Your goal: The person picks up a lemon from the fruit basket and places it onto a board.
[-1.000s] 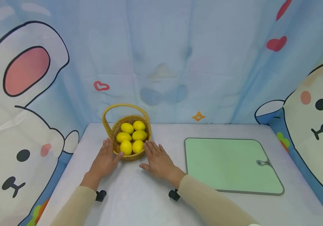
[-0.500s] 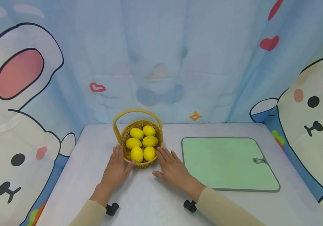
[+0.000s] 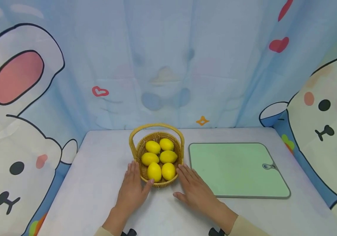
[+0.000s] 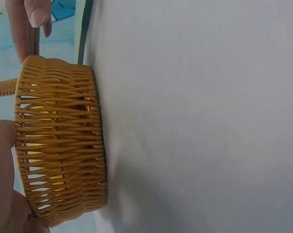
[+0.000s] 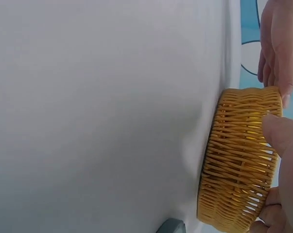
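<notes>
A woven wicker basket (image 3: 162,185) with a tall arched handle stands on the white-covered table, holding several yellow lemons (image 3: 168,156). My left hand (image 3: 131,191) lies along the basket's left side with straight fingers, its thumb at the front rim. On the opposite side, the straight fingers of my right hand (image 3: 196,190) rest against the wall, thumb pointing inward. Both wrist views show the basket's slatted wall (image 4: 63,145) between the two hands, with its base down at the white cloth. Yellow shows through the gaps in the weave.
A pale green cutting board (image 3: 236,170) with a grey edge lies flat to the right, close to my right hand. Behind the table hangs a blue curtain (image 3: 165,49) printed with cartoon animals. White cloth (image 3: 97,183) covers the table.
The basket of lemons has moved right and toward me, with both hands staying at its sides. The cutting board has kept its place; the view has shifted slightly.
</notes>
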`<action>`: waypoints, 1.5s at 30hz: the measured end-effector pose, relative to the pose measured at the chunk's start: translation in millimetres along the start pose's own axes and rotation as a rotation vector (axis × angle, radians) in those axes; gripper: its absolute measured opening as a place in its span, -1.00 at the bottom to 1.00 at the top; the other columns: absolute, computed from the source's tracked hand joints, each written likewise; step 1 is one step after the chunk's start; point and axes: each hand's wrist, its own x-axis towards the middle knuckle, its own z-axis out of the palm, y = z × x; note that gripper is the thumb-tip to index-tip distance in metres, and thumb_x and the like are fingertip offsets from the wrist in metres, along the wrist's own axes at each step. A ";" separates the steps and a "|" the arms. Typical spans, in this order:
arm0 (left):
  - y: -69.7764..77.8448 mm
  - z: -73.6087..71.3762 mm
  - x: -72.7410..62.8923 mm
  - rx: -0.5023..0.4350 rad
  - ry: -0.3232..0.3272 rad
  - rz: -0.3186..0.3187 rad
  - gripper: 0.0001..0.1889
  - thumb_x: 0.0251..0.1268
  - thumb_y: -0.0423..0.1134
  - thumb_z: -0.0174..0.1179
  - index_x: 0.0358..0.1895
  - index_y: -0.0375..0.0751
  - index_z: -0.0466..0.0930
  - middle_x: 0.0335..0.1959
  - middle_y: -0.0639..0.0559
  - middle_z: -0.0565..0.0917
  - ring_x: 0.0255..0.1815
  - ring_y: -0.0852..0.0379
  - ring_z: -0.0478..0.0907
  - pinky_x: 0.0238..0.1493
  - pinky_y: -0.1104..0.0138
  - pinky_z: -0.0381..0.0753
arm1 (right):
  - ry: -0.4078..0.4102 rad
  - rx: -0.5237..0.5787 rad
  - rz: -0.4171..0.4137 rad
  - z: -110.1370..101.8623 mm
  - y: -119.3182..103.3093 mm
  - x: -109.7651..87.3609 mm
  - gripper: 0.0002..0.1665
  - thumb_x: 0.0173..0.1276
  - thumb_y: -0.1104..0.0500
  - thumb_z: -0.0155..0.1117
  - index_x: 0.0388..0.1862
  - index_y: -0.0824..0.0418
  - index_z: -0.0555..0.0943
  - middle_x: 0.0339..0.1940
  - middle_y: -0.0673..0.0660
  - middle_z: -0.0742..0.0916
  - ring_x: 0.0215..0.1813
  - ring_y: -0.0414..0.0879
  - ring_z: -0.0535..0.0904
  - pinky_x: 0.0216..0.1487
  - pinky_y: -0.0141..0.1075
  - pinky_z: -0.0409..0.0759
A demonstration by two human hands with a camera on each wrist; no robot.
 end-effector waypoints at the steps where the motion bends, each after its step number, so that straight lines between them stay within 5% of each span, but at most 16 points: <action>1: 2.2 0.2 -2.2 -0.003 -0.001 0.002 0.02 0.59 0.34 0.03 0.66 -0.51 -0.01 0.70 -0.44 0.00 0.74 -0.33 -0.07 0.68 -0.15 0.09 | -0.006 0.001 0.003 -1.0 0.0 -3.8 0.07 0.54 -0.31 0.26 0.68 0.37 0.21 0.71 0.31 0.28 0.72 0.20 0.17 0.64 0.16 0.28; 9: -1.3 -10.1 -6.8 -0.009 -0.046 0.041 0.04 0.56 0.36 0.06 0.67 -0.45 -0.01 0.72 -0.37 0.00 0.76 -0.26 -0.11 0.69 -0.16 0.06 | -0.008 0.020 -0.015 -6.4 0.0 -15.7 0.03 0.57 -0.28 0.23 0.69 0.36 0.19 0.72 0.29 0.28 0.73 0.17 0.15 0.67 0.12 0.22; 17: -11.3 -25.5 6.2 0.139 -0.145 0.116 0.05 0.58 0.44 -0.12 0.69 -0.42 -0.04 0.72 -0.38 0.00 0.76 -0.28 -0.09 0.70 -0.15 0.06 | -0.007 0.024 -0.028 -7.3 0.7 -15.9 0.04 0.56 -0.27 0.25 0.69 0.38 0.18 0.71 0.30 0.28 0.73 0.18 0.16 0.67 0.10 0.23; 31: -6.7 -27.2 0.7 0.175 -0.153 0.166 -0.08 0.68 0.31 -0.14 0.67 -0.44 0.00 0.72 -0.36 -0.01 0.76 -0.24 -0.08 0.71 -0.11 0.07 | 0.022 0.078 -0.013 -17.4 1.8 -6.7 -0.04 0.49 -0.21 0.39 0.61 0.34 0.35 0.63 0.28 0.43 0.64 0.20 0.32 0.61 0.09 0.35; 36: -11.1 -28.8 3.5 0.176 -0.185 0.182 -0.07 0.68 0.34 -0.21 0.70 -0.39 -0.07 0.74 -0.30 -0.06 0.77 -0.21 -0.11 0.72 -0.08 0.03 | 0.068 0.258 0.042 -38.8 -3.7 13.6 -0.16 0.47 -0.06 0.47 0.58 0.26 0.42 0.55 0.27 0.53 0.54 0.22 0.45 0.48 0.11 0.52; 45: -13.6 -27.5 6.3 0.151 -0.217 0.183 -0.06 0.67 0.36 -0.23 0.72 -0.35 -0.14 0.76 -0.24 -0.11 0.78 -0.15 -0.14 0.74 -0.01 -0.01 | -0.027 0.929 0.218 -58.3 -23.5 59.9 -0.23 0.47 0.15 0.45 0.61 0.06 0.42 0.54 0.21 0.54 0.44 0.25 0.56 0.30 0.10 0.68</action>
